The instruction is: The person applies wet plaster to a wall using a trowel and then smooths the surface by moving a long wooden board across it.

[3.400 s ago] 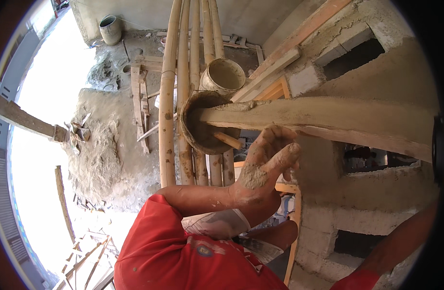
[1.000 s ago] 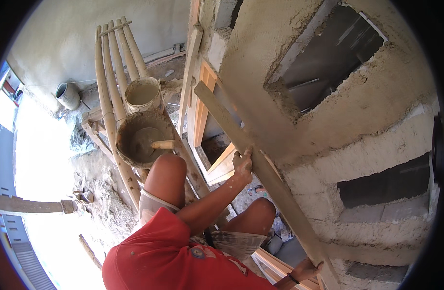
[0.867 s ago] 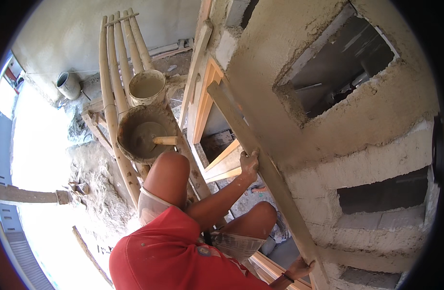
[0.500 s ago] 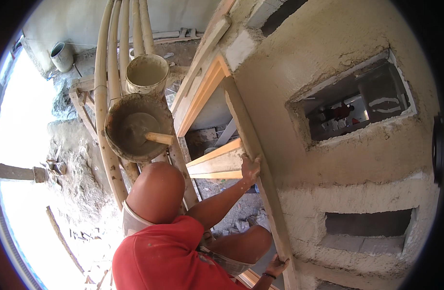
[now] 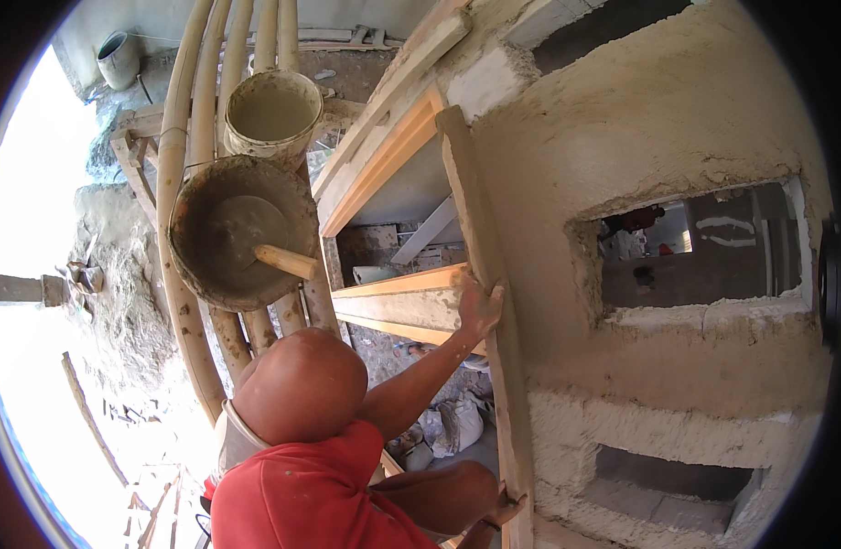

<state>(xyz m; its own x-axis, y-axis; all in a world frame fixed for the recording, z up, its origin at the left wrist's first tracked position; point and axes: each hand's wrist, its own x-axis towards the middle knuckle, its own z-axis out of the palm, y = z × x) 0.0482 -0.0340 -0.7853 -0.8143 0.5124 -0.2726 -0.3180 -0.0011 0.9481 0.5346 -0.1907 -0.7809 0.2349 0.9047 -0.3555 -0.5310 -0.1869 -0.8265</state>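
A long mud-caked wooden board (image 5: 499, 366) lies along the freshly plastered wall (image 5: 549, 293), running from the upper middle down to the lower edge. My left hand (image 5: 480, 309) grips its left edge about midway, next to a wooden window frame (image 5: 398, 295). Lower down, past my right knee, my right hand (image 5: 506, 509) is closed on the same board; my knee hides part of that forearm. Left of my arms, a dark bucket (image 5: 192, 261) holds wet grey mortar, with a wooden handle (image 5: 288, 262) sticking out of it.
Several bamboo poles (image 5: 175, 137) run under the mortar bucket and a pale bucket (image 5: 272, 108). Rectangular openings, one large (image 5: 700, 247) and one lower (image 5: 672, 483), pierce the wall. Rubble and sacks (image 5: 452, 425) lie below the frame. A person shows dimly through the large opening.
The board has swung more upright in the picture, its lower part shifting left with my right hand. My right knee has also moved left. The whole view has tilted slightly.
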